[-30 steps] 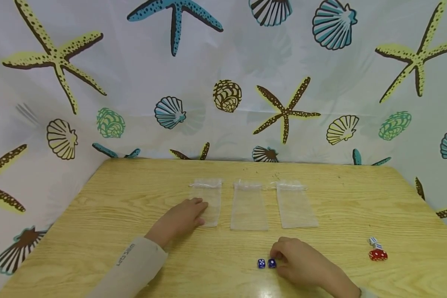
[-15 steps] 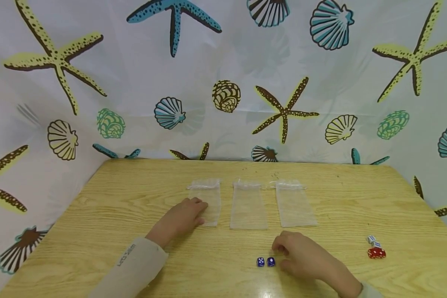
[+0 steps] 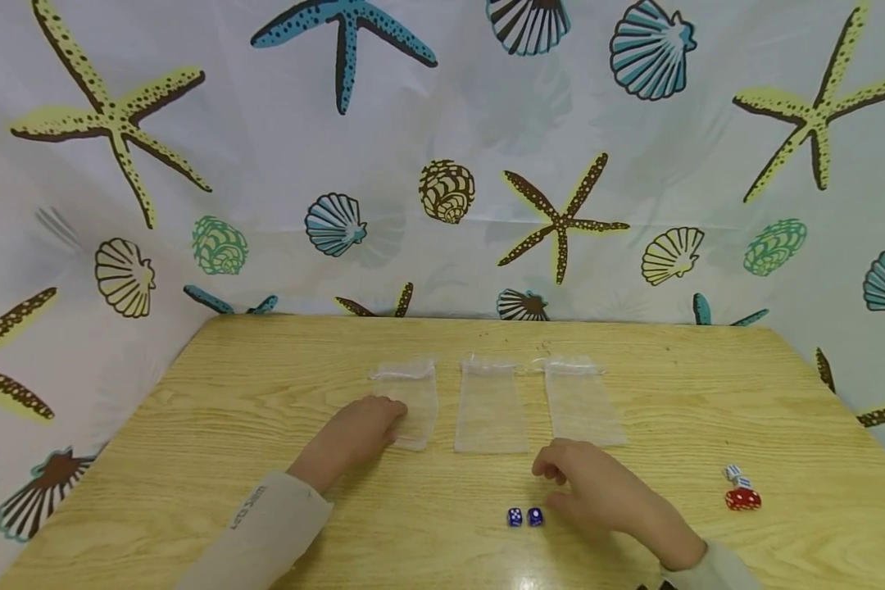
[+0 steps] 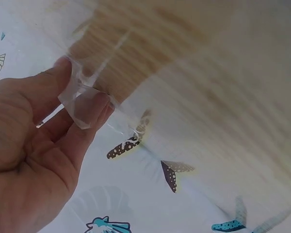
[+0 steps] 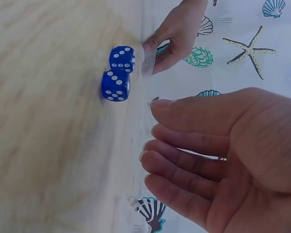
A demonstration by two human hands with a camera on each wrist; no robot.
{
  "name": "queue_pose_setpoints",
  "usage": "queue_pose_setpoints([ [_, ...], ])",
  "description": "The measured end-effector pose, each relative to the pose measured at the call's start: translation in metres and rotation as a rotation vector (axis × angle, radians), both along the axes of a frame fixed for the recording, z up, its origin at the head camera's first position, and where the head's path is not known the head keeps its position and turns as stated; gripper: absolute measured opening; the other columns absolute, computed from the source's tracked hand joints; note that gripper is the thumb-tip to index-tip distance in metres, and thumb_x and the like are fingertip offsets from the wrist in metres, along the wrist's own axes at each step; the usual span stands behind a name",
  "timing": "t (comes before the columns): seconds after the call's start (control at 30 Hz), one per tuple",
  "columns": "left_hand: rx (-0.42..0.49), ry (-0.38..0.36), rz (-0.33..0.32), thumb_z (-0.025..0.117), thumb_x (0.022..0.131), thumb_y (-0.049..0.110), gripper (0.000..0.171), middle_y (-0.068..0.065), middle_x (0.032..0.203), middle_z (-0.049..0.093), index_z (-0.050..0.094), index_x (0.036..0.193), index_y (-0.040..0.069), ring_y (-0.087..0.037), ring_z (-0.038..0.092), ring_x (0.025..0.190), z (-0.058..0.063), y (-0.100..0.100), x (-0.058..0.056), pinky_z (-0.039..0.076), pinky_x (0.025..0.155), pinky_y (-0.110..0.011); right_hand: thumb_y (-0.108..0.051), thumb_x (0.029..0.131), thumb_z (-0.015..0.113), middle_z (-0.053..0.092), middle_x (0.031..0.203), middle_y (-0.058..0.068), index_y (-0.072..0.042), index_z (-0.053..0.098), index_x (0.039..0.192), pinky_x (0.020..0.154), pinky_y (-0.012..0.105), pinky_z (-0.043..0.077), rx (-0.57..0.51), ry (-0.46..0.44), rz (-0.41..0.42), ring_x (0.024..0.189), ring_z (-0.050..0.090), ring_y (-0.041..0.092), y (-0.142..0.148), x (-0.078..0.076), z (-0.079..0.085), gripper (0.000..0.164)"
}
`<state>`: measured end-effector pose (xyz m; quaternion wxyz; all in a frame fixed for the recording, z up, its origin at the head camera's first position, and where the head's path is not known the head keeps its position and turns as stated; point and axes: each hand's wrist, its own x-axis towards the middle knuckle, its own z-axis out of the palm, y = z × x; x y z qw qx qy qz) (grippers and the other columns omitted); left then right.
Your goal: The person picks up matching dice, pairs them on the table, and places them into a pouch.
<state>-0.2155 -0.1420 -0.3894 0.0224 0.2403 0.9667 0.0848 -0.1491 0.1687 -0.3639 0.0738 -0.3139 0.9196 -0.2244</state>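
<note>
My left hand (image 3: 357, 430) pinches the lower left part of the leftmost sheer drawstring bag (image 3: 419, 410). A raised fold of clear material (image 4: 82, 107) shows between thumb and fingertips in the left wrist view. Two blue dice (image 3: 515, 517) with white dots sit side by side on the wooden table (image 3: 229, 410); the right wrist view shows both dice (image 5: 115, 86) closely. Just above and right of them hovers my right hand (image 3: 601, 487), its fingers loosely bent and holding nothing. The middle bag (image 3: 492, 410) and right bag (image 3: 584, 403) lie flat.
Two white dice (image 3: 742, 483) and a red dice cluster (image 3: 743, 500) lie on the table at the right. Behind the table and along its sides hangs a white cloth (image 3: 383, 147) printed with shells and starfish.
My right hand has drawn away from the blue dice, up toward the bags. The left hand's fingers have curled in, and the left bag has shifted slightly. Both blue dice stay side by side.
</note>
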Motion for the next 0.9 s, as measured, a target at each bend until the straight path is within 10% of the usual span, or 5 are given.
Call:
queue_pose_setpoints([
  [0.43,0.005,0.183,0.050,0.061,0.083,-0.010,0.022,-0.006,0.072,0.066,0.068,0.073,0.008,-0.015,0.056,0.066,0.010,0.001,-0.002,0.047,0.059,-0.031,-0.005,0.082,0.071,0.063,0.088,0.006,-0.001,0.065,0.100,0.067,0.024,0.048,-0.054,0.088,0.019,0.077,0.056,0.013,-0.011,-0.023,0.008,0.019],
  [0.67,0.075,0.186,0.093,0.052,0.091,-0.005,0.043,0.003,0.055,0.030,0.039,0.055,0.014,-0.011,0.026,0.055,0.017,0.003,-0.001,0.025,0.051,-0.025,-0.005,0.083,0.070,0.063,0.089,0.008,0.000,0.065,0.102,0.068,0.025,0.047,-0.062,0.072,-0.006,0.078,0.056,0.016,-0.017,-0.030,0.011,0.020],
  [0.9,0.069,0.258,0.094,0.055,0.092,-0.001,0.029,-0.005,0.060,0.059,0.062,0.066,0.008,-0.008,0.036,0.053,0.018,0.006,0.003,0.032,0.049,-0.024,-0.006,0.084,0.070,0.063,0.090,0.009,0.001,0.065,0.103,0.069,0.024,0.047,-0.075,0.081,-0.020,0.078,0.055,0.017,-0.021,-0.035,0.015,0.021],
])
